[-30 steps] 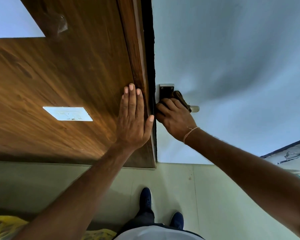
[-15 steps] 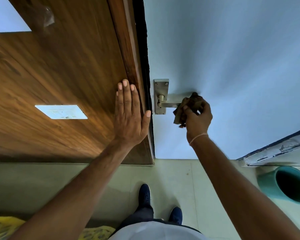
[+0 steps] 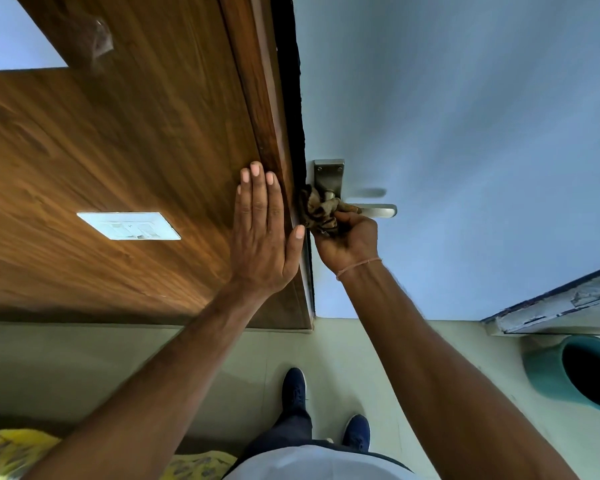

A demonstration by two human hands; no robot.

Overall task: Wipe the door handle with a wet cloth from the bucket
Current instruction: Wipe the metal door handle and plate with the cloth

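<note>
Far left, a white switch plate (image 3: 129,226) sits on the wood panel (image 3: 118,161). Left hand (image 3: 265,233) lies flat and open against the wooden door frame (image 3: 267,109), fingers together, gripping nothing. Just right of it, the brown patterned cloth (image 3: 319,211) is bunched at the base of the metal lever door handle (image 3: 378,211), where the lever meets the backplate (image 3: 329,174). Right hand (image 3: 349,242) is closed around the cloth, pressing it to the handle. Teal bucket (image 3: 575,372) stands on the floor, far right, well apart.

Progress, judged: wiping is underway; cloth already out of the bucket. Lever's free end is bare; cannot tell if it is clean.

Hidden: the handle's neck and the right fingertips behind the cloth; bucket contents dark, its rim cut off; cloth's wetness unclear.
</note>
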